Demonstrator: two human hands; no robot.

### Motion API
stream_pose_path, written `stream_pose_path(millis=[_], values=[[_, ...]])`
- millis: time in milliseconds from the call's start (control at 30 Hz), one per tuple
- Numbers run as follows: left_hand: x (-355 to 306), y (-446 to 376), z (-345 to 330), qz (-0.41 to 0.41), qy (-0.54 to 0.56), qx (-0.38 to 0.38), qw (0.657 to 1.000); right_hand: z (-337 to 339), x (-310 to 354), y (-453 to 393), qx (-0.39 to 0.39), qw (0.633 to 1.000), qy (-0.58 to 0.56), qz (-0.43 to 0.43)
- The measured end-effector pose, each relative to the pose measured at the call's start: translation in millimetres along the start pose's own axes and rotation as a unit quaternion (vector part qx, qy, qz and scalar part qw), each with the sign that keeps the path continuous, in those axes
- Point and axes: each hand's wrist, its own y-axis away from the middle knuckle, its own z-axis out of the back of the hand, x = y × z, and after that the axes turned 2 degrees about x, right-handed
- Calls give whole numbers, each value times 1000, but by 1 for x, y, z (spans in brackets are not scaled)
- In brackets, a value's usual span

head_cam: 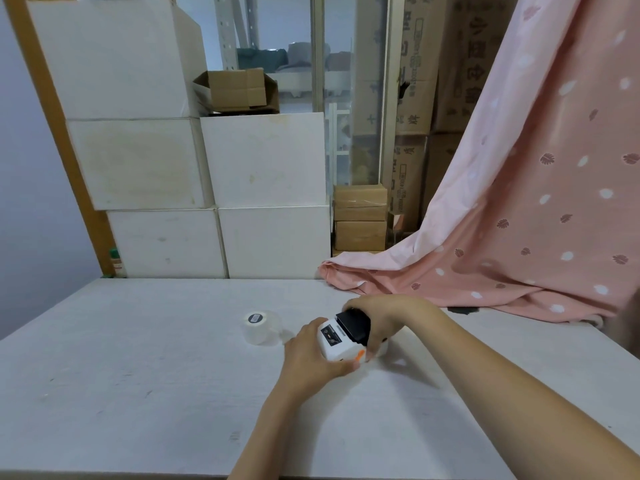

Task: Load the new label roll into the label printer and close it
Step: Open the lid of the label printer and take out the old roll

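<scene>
From the head camera, both hands are closed around the small white label printer (341,337), which sits near the middle of the white table (138,358). The left hand (311,356) grips the printer's near left side, fingers curled under and around the body, thumb lying along the lower edge close to an orange tab (359,356). The right hand (377,315) comes over from the far right side, fingers wrapped across the dark top section (353,325) of the printer, with the fingertips reaching down its right face. Whether the printer's cover is open or latched cannot be told, as the hands hide most of it. Both forearms reach in from the lower right, wrists bent slightly inward toward each other.

The label roll (261,327) stands on the table just to the left of the printer, apart from both hands, its dark core facing up. A pink patterned cloth (519,220) drapes onto the table's far right edge, and white boxes (263,161) are stacked behind the table.
</scene>
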Motion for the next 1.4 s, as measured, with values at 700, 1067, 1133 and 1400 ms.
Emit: stream_pose_path(millis=[700,1067,1133,1400], values=[[-7,7,-1,-3,-41,8,999,-76,-71,10,-129,659,-740,34],[-8,6,6,-59,-80,142,985,-50,-68,10,-226,828,-493,-142],[-7,5,4,-76,-112,139,981,-48,-61,12,-187,832,-501,-147],[7,-2,-3,-110,-100,118,982,-47,-41,26,-223,916,-325,-76]])
